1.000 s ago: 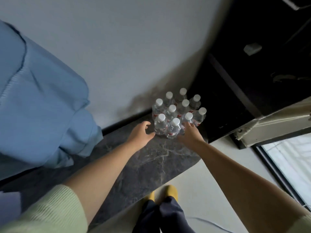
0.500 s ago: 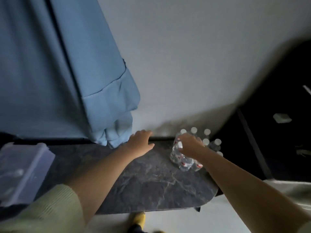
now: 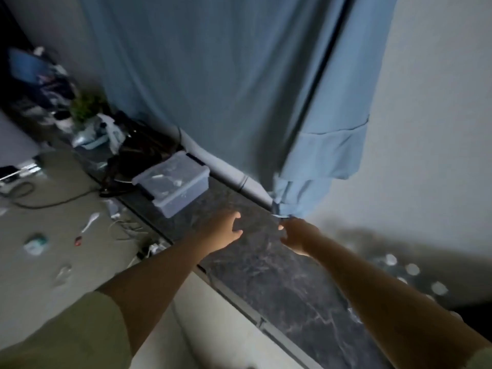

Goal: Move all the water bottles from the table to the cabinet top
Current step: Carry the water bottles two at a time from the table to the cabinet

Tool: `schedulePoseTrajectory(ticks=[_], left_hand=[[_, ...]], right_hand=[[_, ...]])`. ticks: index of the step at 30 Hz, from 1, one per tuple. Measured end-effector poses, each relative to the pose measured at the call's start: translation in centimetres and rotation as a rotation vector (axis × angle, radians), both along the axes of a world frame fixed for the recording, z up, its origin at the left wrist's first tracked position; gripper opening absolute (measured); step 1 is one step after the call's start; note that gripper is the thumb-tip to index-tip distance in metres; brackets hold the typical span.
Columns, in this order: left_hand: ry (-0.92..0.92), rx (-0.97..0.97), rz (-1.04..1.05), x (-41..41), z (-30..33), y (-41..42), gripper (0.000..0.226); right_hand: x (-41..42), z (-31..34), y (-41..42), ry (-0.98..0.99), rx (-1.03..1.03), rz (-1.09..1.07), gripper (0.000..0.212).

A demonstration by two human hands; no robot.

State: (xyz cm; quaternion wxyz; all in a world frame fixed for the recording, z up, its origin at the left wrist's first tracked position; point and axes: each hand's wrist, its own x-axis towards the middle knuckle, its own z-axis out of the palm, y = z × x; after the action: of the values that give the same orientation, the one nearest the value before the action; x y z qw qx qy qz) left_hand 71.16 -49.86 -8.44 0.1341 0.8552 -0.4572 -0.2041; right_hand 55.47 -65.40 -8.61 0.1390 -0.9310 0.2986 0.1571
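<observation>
The water bottles (image 3: 410, 270) are seen as a blurred cluster of round white caps over clear plastic, standing at the right end of the dark marbled stone top (image 3: 279, 283), close against the pale wall (image 3: 431, 129) and in shadow. They are partly hidden behind the right forearm, and their number cannot be told.

Both hands are held above the stone top, well apart from the bottles. The left hand (image 3: 226, 229) is seen with fingers loosely spread and relaxed, nothing in it. The right hand (image 3: 296, 235) is turned away and blurred; its fingers appear slightly bent with nothing gripped, just below the hem of a hanging blue cloth (image 3: 319, 166). The two hands are near each other but not touching. Pale green knit sleeves (image 3: 66, 334) are pushed up at the forearms.

The stone top is veined grey on black, with a straight light edge. A clear, rectangular lidded plastic box (image 3: 173, 182) rests on it beyond the left hand. Smooth, softly folded blue fabric hangs behind. Cables and small scattered items lie on the grey floor (image 3: 53, 209) at left.
</observation>
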Motion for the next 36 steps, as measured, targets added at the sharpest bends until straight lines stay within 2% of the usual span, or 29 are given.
schedulePoseTrajectory(ticks=[8,17,22,29,36], left_hand=[[0.027,0.045,0.398,6.7,0.1,19.2,0.042],[-0.029,0.132,0.654,12.4,0.9,44.4,0.048],[-0.043,0.154,0.851,14.5,1.9,57.6,0.049],[-0.002,0.153,1.083,18.3,1.0,68.3,0.048],[0.007,0.156,1.255,27.5,0.9,75.2,0.046]], right_hand=[[14.1,0.0,14.6,0.002,0.049,0.395,0.043],[26.9,-0.2,38.6,-0.019,0.060,0.732,0.035],[32.7,0.7,51.7,-0.039,0.071,0.942,0.041],[41.0,1.3,63.8,-0.026,0.056,1.154,0.038],[52.5,1.6,72.1,-0.039,0.067,1.299,0.042]])
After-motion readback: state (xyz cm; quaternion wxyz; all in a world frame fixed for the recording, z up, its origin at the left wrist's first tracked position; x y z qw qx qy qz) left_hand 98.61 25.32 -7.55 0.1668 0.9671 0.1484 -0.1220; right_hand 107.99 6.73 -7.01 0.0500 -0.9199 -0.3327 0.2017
